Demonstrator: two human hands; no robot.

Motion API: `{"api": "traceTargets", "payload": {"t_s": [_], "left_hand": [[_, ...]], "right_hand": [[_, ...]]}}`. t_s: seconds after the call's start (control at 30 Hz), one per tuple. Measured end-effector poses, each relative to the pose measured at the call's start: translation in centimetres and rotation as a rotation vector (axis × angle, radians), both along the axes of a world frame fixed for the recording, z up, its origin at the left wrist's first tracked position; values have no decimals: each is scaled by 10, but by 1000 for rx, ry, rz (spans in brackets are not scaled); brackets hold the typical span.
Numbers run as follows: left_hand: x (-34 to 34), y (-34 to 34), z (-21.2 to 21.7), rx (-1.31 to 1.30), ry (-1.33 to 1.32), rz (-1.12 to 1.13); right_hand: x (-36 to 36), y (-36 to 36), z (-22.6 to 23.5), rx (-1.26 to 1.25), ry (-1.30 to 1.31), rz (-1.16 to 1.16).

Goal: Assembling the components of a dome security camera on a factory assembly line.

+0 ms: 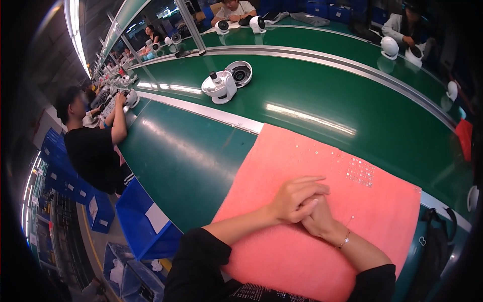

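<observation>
Both hands lie together over a pink cloth point(271, 161) spread on the green workbench. My left hand point(297, 200) rests across the right one, its fingers stretched forward and loosely apart, nothing between them. Under it is my right hand point(318, 217), with its fingers mostly hidden by the left. A thin bracelet point(346, 240) circles my right wrist. Ahead and to the right, several small shiny pieces point(360, 172), too small to name, sit in rows on the cloth. No hand touches them.
Beyond the cloth runs a green conveyor belt point(302, 95), carrying a white round-headed device point(221, 86) with its rear part opened. A person in black point(93, 146) works at the left. A blue bin point(138, 221) stands beside the bench; a black strap point(432, 241) lies at right.
</observation>
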State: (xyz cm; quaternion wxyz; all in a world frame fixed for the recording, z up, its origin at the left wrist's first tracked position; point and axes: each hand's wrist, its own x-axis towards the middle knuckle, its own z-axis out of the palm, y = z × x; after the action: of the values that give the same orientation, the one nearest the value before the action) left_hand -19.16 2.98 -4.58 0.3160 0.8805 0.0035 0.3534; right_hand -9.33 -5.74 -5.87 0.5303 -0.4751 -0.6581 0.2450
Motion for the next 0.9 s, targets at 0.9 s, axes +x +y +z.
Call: {"api": "traceTargets", "payload": {"t_s": [0.9], "left_hand": [[-6,3,0,-567,100,-236]], "right_hand": [[-5,-1,5,136,-253,61]]}}
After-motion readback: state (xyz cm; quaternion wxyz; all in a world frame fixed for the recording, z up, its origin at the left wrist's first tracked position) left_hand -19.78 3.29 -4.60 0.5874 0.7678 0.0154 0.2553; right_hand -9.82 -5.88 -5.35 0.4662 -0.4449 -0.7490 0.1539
